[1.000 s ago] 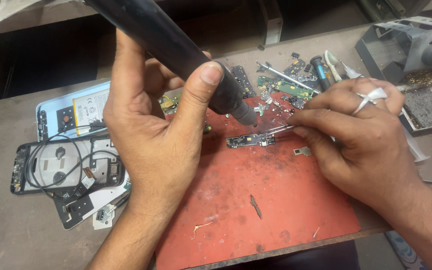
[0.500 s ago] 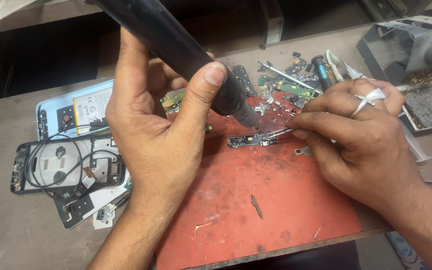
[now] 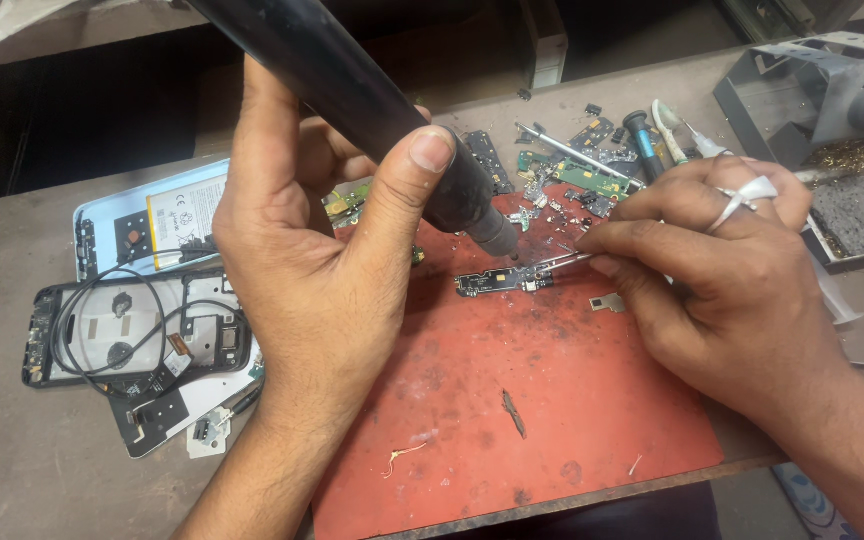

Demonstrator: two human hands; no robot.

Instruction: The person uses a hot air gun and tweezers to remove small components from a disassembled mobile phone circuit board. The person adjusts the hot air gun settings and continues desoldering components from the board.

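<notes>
In the head view, little is changing since a moment ago: the left hand (image 3: pixel 322 290) is still gripping the black hot-air wand (image 3: pixel 372 110), its nozzle hovering just above the small circuit board (image 3: pixel 500 283), which has barely shifted on the red mat (image 3: pixel 572 400). The right hand (image 3: pixel 722 280) is still pinching tweezers (image 3: pixel 562 262), their tips touching the board's right end. So the heating seems to be continuing. The board is lying between both hands, near the mat's upper edge.

My left hand (image 3: pixel 322 290) grips a thick black hot-air wand (image 3: pixel 352 95) over a small dark circuit strip (image 3: pixel 500 282) on the red mat (image 3: pixel 552 420); my right hand (image 3: pixel 722 270) pinches metal tweezers (image 3: pixel 557 263) touching it
</notes>
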